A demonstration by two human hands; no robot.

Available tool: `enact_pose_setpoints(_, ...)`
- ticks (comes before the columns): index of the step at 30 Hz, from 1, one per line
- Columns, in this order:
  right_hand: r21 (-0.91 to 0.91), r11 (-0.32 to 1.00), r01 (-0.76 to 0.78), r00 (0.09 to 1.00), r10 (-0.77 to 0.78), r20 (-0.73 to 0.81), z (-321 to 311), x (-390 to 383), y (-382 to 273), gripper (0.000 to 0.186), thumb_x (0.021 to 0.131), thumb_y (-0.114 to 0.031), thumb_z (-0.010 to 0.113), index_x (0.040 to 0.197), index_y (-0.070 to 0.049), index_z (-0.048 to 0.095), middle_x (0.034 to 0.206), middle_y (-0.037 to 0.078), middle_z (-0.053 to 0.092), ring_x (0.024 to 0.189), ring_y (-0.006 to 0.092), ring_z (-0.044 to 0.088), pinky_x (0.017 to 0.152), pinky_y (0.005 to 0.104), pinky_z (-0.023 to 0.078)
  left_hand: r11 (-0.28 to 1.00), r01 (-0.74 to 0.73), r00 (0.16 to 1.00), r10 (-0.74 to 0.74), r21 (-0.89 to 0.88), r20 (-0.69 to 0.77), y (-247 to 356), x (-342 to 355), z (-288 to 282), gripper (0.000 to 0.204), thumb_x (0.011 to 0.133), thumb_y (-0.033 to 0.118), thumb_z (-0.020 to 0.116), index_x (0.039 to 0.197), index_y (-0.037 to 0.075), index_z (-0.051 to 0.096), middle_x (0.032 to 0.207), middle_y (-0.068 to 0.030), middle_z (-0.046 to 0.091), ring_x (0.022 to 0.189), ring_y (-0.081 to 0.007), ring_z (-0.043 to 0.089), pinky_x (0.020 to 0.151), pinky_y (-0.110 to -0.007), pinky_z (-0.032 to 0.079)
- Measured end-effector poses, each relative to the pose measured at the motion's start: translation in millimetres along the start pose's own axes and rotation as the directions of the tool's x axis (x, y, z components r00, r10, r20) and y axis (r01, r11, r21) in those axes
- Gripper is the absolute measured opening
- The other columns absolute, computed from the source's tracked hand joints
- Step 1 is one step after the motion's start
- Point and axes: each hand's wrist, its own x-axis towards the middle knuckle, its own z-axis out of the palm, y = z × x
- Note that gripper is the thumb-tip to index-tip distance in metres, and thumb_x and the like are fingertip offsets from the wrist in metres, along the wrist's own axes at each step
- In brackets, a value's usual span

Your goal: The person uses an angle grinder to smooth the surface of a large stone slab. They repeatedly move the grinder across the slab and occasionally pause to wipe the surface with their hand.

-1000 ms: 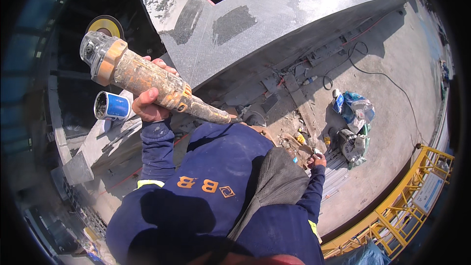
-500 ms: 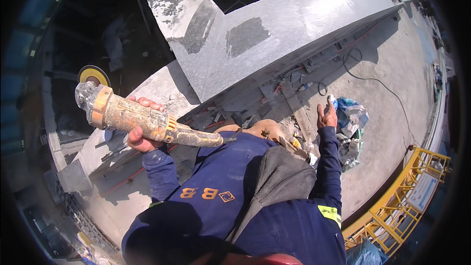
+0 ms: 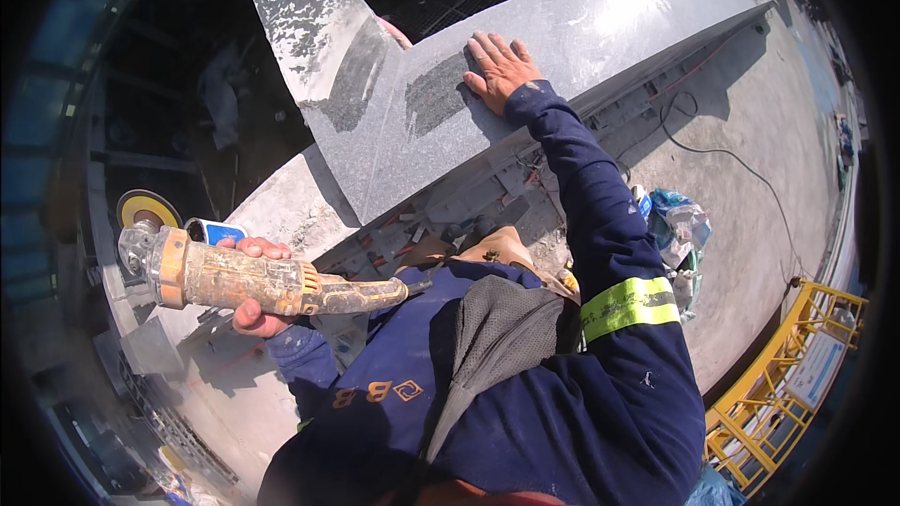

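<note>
My left hand (image 3: 259, 317) grips a dusty orange angle grinder (image 3: 246, 276) at the lower left, its yellow-rimmed disc (image 3: 153, 208) at the far end; part of the hand is hidden beneath the tool. A blue-labelled can (image 3: 225, 231) stands just behind the grinder. My right hand (image 3: 499, 74) lies palm-down on the curved grey stone slab (image 3: 628, 14), fingers apart, beside a dark rough patch (image 3: 431, 98). At the upper left, an upright stone piece (image 3: 300, 19) with mottled markings joins the slab.
A pale dusty ledge (image 3: 291, 193) runs below the slab. A black cable (image 3: 741, 159) crosses the concrete floor (image 3: 750, 215), where plastic bags and wrappers (image 3: 682, 215) lie in a heap. A yellow metal railing or frame (image 3: 797, 347) is at the lower right, and debris lies under the slab.
My right hand has risen from low on the right onto the slab's face. My left hand, still holding the grinder, has moved down and slightly left in the view.
</note>
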Motion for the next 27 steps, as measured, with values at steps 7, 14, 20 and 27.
enact_pose_setpoints(7, -0.113, 0.698, -0.707, 0.701, 0.713, 0.019, -36.0, 9.5, 202.4, 0.074, 0.097, -0.056, 0.035, 0.154, -0.01, 0.025, 0.163, 0.01, 0.018, 0.151, 0.0269, 0.014, 0.12, 0.0531, 0.011, 0.988, -0.12, 0.987, 0.129, 0.098, -0.094, 0.5, -24.4, 7.8, 0.079, 0.068, 0.025, 0.07, 0.138, 0.005, 0.039, 0.113, -0.0162, 0.054, 0.098, -0.0307, 0.057, 0.092, -0.046, 0.044)
enact_pose_setpoints(14, 0.118, 0.914, 0.388, 0.919, -0.394, 0.03, 31.7, 23.0, -88.0, 0.071, 0.099, -0.054, 0.031, 0.153, -0.008, 0.026, 0.161, 0.013, 0.021, 0.149, 0.0289, 0.018, 0.122, 0.0483, 0.011, 0.993, -0.064, 0.996, 0.069, 0.096, -0.059, 2.7, -39.1, 19.6, 0.082, 0.075, 0.025, 0.072, 0.144, 0.005, 0.031, 0.122, -0.0139, 0.048, 0.111, -0.0297, 0.05, 0.103, -0.048, 0.036)
enact_pose_setpoints(20, 0.032, 0.982, 0.188, 0.982, -0.188, -0.017, 19.8, 21.3, 28.1, 0.071, 0.099, -0.057, 0.03, 0.154, -0.012, 0.026, 0.161, 0.01, 0.023, 0.149, 0.0256, 0.019, 0.121, 0.048, 0.012, 0.985, -0.161, 0.976, 0.168, 0.066, -0.138, -10.7, -43.0, 26.1, 0.08, 0.074, 0.024, 0.072, 0.141, 0.001, 0.036, 0.12, -0.0147, 0.05, 0.107, -0.0297, 0.05, 0.097, -0.047, 0.039)
enact_pose_setpoints(27, -0.249, 0.508, -0.825, 0.532, 0.846, -0.036, -28.5, -1.5, 324.5, 0.075, 0.095, -0.062, 0.031, 0.155, -0.016, 0.026, 0.163, 0.006, 0.018, 0.15, 0.0274, 0.018, 0.117, 0.0581, 0.015, 0.987, -0.136, 0.976, 0.149, 0.09, -0.16, -8.3, -47.2, 27.3, 0.078, 0.072, 0.023, 0.075, 0.137, 0.0, 0.038, 0.117, -0.0146, 0.05, 0.105, -0.0296, 0.051, 0.093, -0.046, 0.04)
